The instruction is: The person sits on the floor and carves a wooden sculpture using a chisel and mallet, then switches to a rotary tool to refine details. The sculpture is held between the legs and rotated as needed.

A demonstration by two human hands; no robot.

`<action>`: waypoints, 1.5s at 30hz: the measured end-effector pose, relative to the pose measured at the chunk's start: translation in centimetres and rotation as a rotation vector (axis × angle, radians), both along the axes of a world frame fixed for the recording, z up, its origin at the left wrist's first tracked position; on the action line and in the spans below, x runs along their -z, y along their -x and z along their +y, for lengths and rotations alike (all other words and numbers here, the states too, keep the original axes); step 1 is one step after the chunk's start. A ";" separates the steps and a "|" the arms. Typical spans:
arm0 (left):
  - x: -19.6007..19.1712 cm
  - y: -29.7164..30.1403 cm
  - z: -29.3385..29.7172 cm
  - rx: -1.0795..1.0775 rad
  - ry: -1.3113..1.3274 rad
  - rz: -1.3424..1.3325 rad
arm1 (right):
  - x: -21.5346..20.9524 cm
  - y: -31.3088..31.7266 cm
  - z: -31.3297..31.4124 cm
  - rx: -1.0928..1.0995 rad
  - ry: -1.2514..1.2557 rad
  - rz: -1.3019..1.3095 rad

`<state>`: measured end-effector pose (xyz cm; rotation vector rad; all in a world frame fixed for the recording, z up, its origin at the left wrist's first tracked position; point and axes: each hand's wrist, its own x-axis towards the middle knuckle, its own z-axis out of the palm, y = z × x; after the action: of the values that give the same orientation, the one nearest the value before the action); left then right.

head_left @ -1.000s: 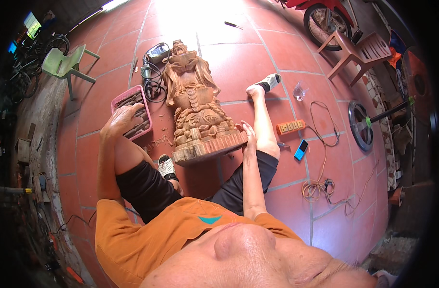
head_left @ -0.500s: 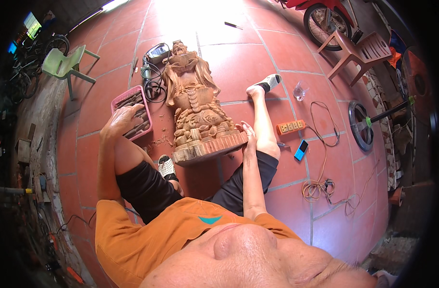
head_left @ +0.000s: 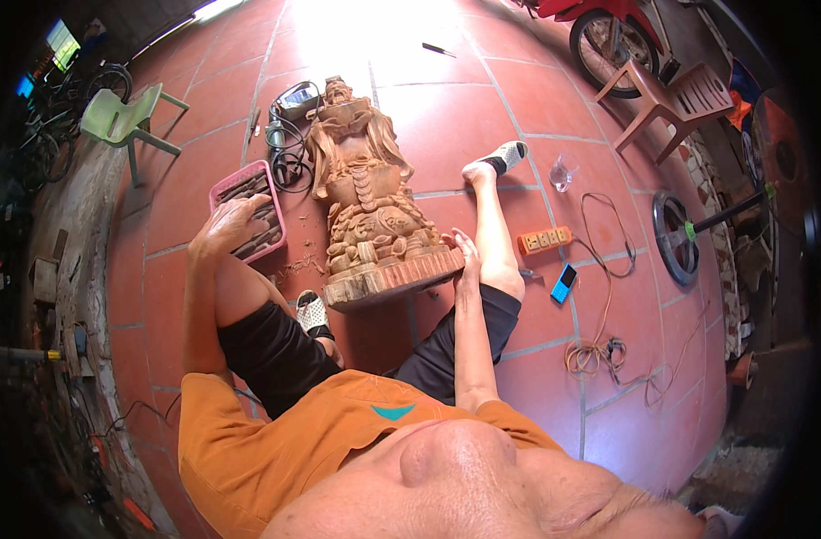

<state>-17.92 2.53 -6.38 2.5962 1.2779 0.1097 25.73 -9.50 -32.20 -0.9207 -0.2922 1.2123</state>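
Note:
A carved wooden statue [head_left: 361,193] of a robed figure lies between my legs, its head away from me and its thick base towards me. Against the right edge of that base rests my right hand [head_left: 466,256], fingers bent along the wood; part of its grip is hidden. To the statue's left, a pink basket [head_left: 280,216] holds several slim tools [head_left: 247,187], perhaps carving chisels. My left hand [head_left: 233,220] reaches over its near side with fingers extended onto the tools. None looks lifted, though the undersides of the fingers are hidden.
Left of the statue's upper part lie a corded power tool [head_left: 276,135] and wood shavings [head_left: 301,264]. On the right are an orange power strip [head_left: 545,239], its cable, a blue phone [head_left: 563,283] and a clear cup [head_left: 561,175]. Plastic chairs [head_left: 123,121] stand farther off.

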 end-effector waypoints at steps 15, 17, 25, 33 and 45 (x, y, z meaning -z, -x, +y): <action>-0.3 -0.2 -0.1 -0.052 0.034 0.023 | 0.1 0.1 -0.2 -0.016 0.002 -0.010; -0.6 -0.7 -0.3 -0.065 0.038 0.051 | 0.2 -0.1 -0.2 -0.011 0.005 -0.022; -0.4 -0.3 -0.2 -0.028 0.020 0.009 | 0.2 0.0 0.0 0.003 0.006 -0.056; -0.5 -0.2 -0.3 -0.059 0.030 0.025 | 1.0 -0.3 0.1 0.002 -0.003 0.001; -0.3 0.0 -0.3 -0.054 0.029 0.019 | 1.3 -0.4 0.1 -0.010 -0.006 0.002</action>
<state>-17.88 2.25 -6.07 2.5454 1.3466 0.0754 26.16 -9.35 -33.45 -0.9138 -0.2993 1.2213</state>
